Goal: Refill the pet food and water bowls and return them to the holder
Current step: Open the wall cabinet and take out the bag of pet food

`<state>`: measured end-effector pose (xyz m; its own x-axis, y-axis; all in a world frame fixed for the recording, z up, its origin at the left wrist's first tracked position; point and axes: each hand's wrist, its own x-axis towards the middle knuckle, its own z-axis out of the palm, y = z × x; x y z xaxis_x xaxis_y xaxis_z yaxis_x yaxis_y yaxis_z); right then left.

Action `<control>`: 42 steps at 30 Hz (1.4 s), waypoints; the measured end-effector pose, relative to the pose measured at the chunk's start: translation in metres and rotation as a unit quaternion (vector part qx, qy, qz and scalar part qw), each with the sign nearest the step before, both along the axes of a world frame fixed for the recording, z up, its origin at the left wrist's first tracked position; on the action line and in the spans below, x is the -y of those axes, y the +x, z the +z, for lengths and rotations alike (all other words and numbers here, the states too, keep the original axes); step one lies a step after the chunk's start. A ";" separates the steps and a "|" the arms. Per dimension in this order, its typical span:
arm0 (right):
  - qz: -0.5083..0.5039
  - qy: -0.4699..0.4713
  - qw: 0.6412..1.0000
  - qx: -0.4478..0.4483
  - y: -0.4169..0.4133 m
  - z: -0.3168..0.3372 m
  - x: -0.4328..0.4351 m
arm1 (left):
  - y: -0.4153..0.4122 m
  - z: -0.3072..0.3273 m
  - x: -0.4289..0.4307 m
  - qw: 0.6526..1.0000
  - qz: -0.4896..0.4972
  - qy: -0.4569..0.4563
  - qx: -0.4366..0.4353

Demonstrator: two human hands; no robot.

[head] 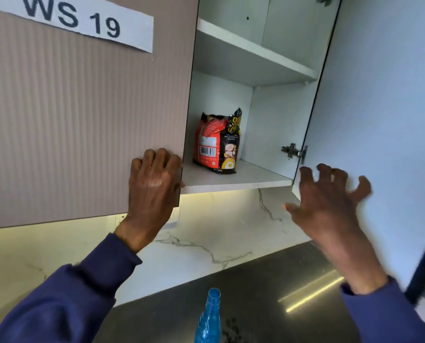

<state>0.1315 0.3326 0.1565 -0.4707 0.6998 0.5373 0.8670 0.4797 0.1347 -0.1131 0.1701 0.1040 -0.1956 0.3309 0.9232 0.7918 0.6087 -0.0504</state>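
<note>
**Ana:** Where is the food?

**Ben:** The red and black food bag point(217, 142) stands at the back left of the low shelf point(256, 177). I think it is the pet food. I see no bowls and no holder.

**Ana:** And the hands?

**Ben:** The right hand point(330, 201) is wide and holds nothing. It is by the corner of the open right door point(379, 107). The left hand point(154, 184) is bent on the shut left door point(83, 120), near its edge. I cannot tell if it grips.

**Ana:** How should we get the bag?

**Ben:** Reach in, hold it round the middle and lift it straight out. Mind the hinge point(294, 152) and the door edges. There is room right of the bag and above it. Bring it down beside the blue bottle point(210, 318) on the dark counter point(280, 293).
</note>
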 end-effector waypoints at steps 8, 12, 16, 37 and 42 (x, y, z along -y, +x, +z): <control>0.049 -0.067 0.967 -0.241 -0.026 0.048 -0.070 | -0.004 -0.005 0.001 0.999 -0.028 0.012 -0.015; 0.084 -0.100 0.957 -0.258 -0.060 0.063 -0.097 | -0.007 -0.002 -0.002 0.999 -0.019 0.021 -0.020; 0.212 -0.211 0.936 -0.184 -0.123 0.100 -0.117 | -0.010 -0.003 -0.006 0.999 -0.009 0.030 -0.014; 0.470 -0.196 0.665 -0.546 -0.230 0.030 -0.139 | 0.005 -0.006 -0.010 0.998 0.028 0.030 0.043; 0.541 -0.260 0.519 -0.608 -0.168 0.023 -0.113 | 0.022 -0.004 0.003 0.975 -0.100 0.087 0.176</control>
